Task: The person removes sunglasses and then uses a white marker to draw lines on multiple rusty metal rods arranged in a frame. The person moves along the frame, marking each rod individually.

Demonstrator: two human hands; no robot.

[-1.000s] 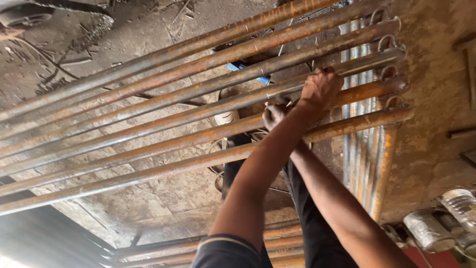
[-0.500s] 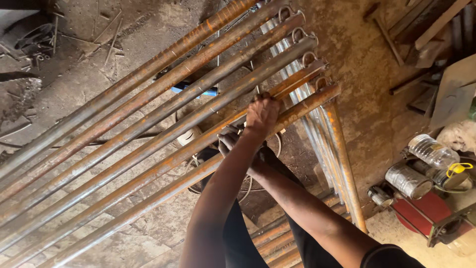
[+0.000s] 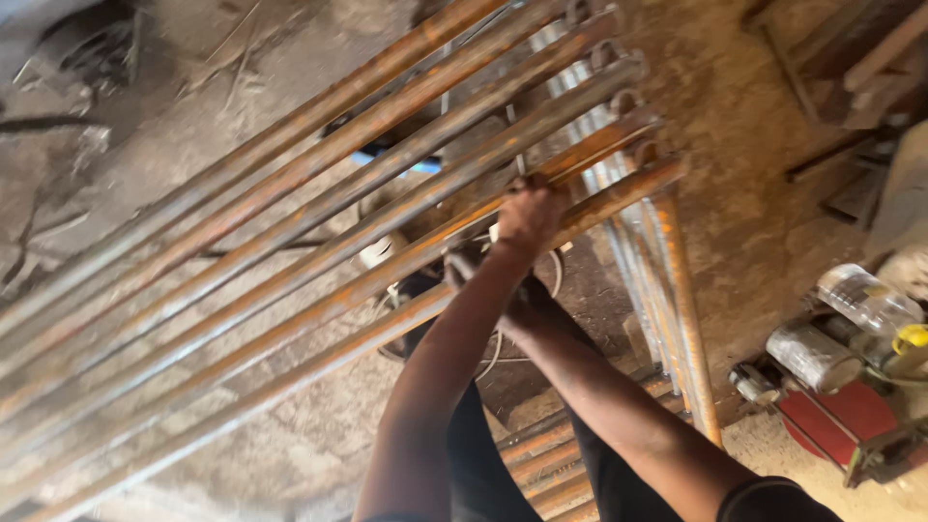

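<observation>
We are handling the rack of rusty pipes (image 3: 319, 242) lying slantwise over the dirt floor (image 3: 764, 222) — the step looks like gripping one pipe near its hooked end. Our left hand (image 3: 527, 215) is closed around that pipe. The right hand (image 3: 474, 275) sits just below, crossed under the left forearm — its grip we cannot tell. Any shift calls for a firm two-handed hold.
</observation>
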